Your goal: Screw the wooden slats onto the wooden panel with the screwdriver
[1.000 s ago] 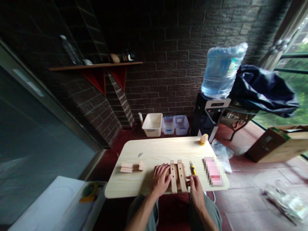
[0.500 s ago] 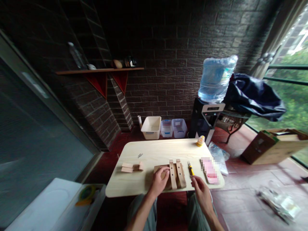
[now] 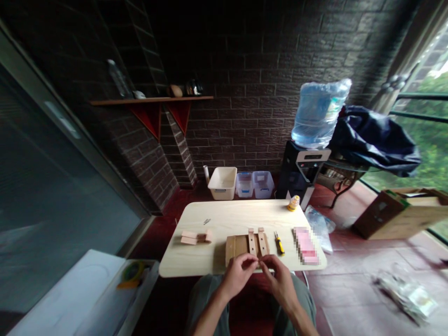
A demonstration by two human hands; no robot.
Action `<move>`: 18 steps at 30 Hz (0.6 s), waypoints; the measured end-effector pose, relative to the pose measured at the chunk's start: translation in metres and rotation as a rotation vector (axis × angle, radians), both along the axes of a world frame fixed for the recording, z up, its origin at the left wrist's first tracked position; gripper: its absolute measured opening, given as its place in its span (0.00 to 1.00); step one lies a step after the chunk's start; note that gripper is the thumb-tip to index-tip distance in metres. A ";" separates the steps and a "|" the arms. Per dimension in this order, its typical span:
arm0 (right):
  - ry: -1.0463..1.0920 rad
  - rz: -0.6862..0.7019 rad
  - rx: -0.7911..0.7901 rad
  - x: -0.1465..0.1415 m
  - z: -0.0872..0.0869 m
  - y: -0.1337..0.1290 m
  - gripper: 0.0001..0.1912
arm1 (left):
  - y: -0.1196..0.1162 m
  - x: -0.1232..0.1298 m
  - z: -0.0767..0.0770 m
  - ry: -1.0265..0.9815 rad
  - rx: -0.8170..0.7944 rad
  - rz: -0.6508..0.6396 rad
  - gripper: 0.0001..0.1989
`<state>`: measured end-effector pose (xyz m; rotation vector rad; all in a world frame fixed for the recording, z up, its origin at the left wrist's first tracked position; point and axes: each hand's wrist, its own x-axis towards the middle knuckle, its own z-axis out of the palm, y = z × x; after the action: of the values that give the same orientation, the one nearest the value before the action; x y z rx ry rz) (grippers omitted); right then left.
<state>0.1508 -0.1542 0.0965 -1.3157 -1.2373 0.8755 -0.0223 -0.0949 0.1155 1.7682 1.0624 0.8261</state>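
Observation:
My left hand (image 3: 240, 275) and my right hand (image 3: 280, 278) meet at the near edge of a brown cardboard piece (image 3: 235, 247), fingertips pinched together. Whatever lies between them is too small to make out. Two wooden strips with dark holes, a left one (image 3: 251, 242) and a right one (image 3: 262, 243), lie side by side on the cardboard; my fingers hide the near ends. Right of the cardboard lies a yellow and black screwdriver (image 3: 279, 243). More wooden pieces (image 3: 196, 237) sit at the left, with small dark screws (image 3: 207, 221) behind them.
On the pale table (image 3: 241, 210) stand a yellow-capped container (image 3: 293, 203) at the back right and a pink item (image 3: 306, 246) at the right. Behind it are plastic bins (image 3: 223, 183) and a water dispenser (image 3: 304, 168). An open white box (image 3: 140, 284) stands at the lower left.
My right hand has left the screwdriver's near end and come over to my left hand. My left hand has slid right and nearer to me, uncovering the cardboard's left part. The view has shifted slightly.

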 end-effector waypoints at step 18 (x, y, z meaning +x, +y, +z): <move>-0.155 -0.232 -0.126 0.065 -0.020 0.028 0.25 | -0.016 -0.030 0.004 0.116 0.004 0.089 0.12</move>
<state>0.2158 -0.1266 0.0763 -1.6176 -1.1335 0.7051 -0.0520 -0.1109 0.1191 1.8008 1.2235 0.7875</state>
